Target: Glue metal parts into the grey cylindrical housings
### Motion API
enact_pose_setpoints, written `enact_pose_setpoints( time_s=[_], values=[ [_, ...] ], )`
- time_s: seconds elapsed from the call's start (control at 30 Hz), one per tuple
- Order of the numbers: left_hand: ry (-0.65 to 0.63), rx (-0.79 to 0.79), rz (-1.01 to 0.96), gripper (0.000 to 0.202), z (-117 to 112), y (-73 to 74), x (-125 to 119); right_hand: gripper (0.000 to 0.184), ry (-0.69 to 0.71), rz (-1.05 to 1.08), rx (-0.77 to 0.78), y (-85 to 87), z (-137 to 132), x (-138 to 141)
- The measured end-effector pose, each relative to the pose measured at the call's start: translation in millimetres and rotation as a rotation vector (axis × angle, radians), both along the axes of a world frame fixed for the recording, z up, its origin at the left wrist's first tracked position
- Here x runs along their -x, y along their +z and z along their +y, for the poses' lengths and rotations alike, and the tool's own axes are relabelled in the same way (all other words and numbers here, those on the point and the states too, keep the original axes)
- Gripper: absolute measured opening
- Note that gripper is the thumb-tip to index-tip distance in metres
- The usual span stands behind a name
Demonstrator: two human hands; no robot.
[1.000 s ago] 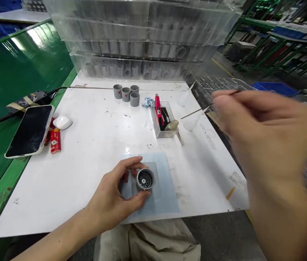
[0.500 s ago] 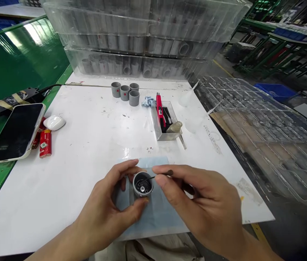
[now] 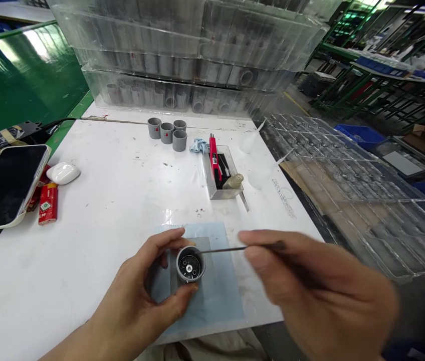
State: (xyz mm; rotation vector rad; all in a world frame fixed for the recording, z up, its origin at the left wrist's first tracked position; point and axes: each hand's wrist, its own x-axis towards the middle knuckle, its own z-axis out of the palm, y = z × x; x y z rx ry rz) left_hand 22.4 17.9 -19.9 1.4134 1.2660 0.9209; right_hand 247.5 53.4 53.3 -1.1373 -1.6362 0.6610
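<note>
A short grey plastic cylinder [image 3: 180, 273] stands on a light blue cloth [image 3: 227, 291], its black inner face and round metal centre turned up toward me. My left hand [image 3: 145, 286] grips it between thumb and fingers from the left side. Pinched in my right hand [image 3: 321, 286] is a thin dark metal pick [image 3: 223, 249]. The pick lies nearly level, with its tip at the cylinder's right rim. My right hand is blurred by motion, and some of its fingers are hidden.
Several grey cylinders [image 3: 167, 133] stand farther back. A clear box [image 3: 223, 194] holds a red-handled tool [image 3: 214, 159]. At left lie a phone [image 3: 5, 185], a red lighter [image 3: 48, 204] and a white object [image 3: 63, 173]. Clear trays [image 3: 348, 195] are at right; stacked bins [image 3: 182, 65] stand behind.
My right hand has moved right, drawing the pick's tip from inside the cylinder out to its rim. The left hand keeps hold of the cylinder. The view has shifted slightly.
</note>
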Motion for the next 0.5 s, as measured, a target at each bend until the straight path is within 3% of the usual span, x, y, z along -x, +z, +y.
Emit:
enact_pose_setpoints(
  time_s=[0.07, 0.13, 0.33, 0.4, 0.5],
  values=[
    [-0.007, -0.038, 0.03, 0.062, -1, -0.4, 0, 0.021, -0.201, -0.005, -0.117, 5.6, 11, -9],
    [-0.023, -0.086, 0.068, 0.061, -1, -0.1, 0, 0.012, -0.308, -0.004, -0.248, 8.2, 31, -17],
    [-0.024, -0.144, 0.105, 0.058, -4, 1.6, -2, 0.003, -0.291, -0.081, -0.383, 1.6, 87, -31],
    [-0.031, -0.154, 0.112, 0.06, -4, 1.6, -2, 0.008, -0.251, -0.166, -0.347, -3.8, 95, -31],
    [-0.055, -0.189, 0.134, 0.065, -3, 1.1, -2, 0.015, -0.094, -0.366, -0.167, -10.5, 102, -29]
  ],
)
